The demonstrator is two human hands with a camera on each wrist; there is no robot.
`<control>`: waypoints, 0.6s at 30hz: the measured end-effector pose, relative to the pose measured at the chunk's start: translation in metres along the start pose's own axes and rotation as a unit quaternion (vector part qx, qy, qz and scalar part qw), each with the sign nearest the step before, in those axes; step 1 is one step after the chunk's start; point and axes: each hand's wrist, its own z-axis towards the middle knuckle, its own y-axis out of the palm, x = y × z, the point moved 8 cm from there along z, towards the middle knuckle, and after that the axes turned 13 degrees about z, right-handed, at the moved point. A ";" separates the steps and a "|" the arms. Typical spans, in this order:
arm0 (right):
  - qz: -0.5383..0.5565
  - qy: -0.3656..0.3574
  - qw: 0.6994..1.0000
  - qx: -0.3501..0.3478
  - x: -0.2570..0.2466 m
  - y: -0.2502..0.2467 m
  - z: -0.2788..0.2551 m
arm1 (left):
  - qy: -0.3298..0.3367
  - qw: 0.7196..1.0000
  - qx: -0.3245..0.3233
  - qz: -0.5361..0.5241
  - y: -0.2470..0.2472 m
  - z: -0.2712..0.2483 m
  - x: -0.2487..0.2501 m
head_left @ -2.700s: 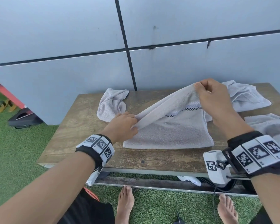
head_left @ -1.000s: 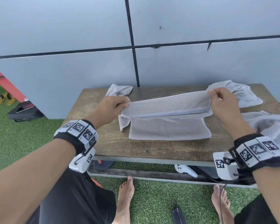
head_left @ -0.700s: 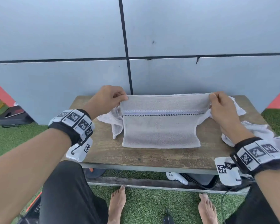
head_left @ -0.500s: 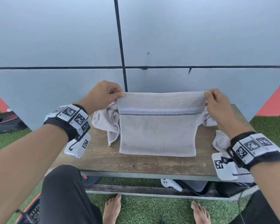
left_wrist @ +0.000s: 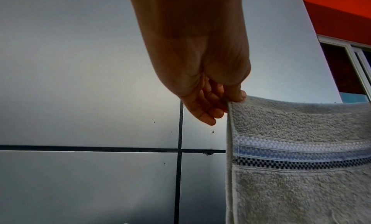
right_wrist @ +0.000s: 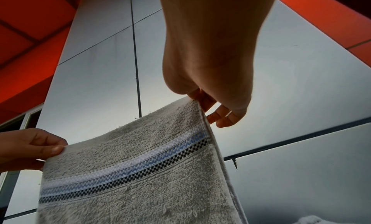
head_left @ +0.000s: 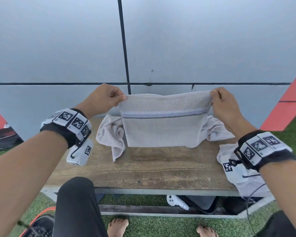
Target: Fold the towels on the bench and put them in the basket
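Towel [head_left: 162,127] first — in the head view a grey one with a white, blue and black-checked band hangs folded in the air above the far half of the wooden bench [head_left: 143,170], stretched level between two hands. The left hand [head_left: 102,100] pinches its top left corner and the right hand [head_left: 224,105] pinches its top right corner. A crumpled towel [head_left: 109,135] lies on the bench at the far left, partly behind the held one; another crumpled one [head_left: 215,130] lies at the far right. A white controller [head_left: 176,201] sits on the shelf under the bench.

From the left wrist, the left hand [left_wrist: 202,78] has thumb and fingers closed on the towel's [left_wrist: 301,171] top corner — the cloth drops straight down from it.

From the right wrist, the right hand [right_wrist: 212,78] nips the opposite corner of the towel [right_wrist: 140,171], its lower fingers loose behind the edge, while the left hand [right_wrist: 28,146] grips the far corner at the left.
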 end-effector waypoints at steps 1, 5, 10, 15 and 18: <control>0.001 -0.003 1.000 0.001 -0.002 -0.001 -0.001 | 0.003 1.000 0.003 -0.002 -0.003 -0.001 0.001; 0.005 0.000 1.000 0.013 -0.008 -0.009 -0.005 | 0.010 1.000 0.006 -0.001 -0.009 -0.005 0.004; 0.021 0.016 1.000 0.001 -0.003 -0.015 -0.010 | 0.018 1.000 -0.011 0.018 -0.005 -0.009 0.009; 0.032 0.050 0.998 -0.034 0.008 -0.017 -0.007 | 0.017 0.999 -0.018 0.040 0.002 -0.007 0.011; 0.024 0.070 0.995 -0.066 0.010 -0.015 -0.002 | 0.012 0.998 -0.007 0.055 0.002 0.001 0.010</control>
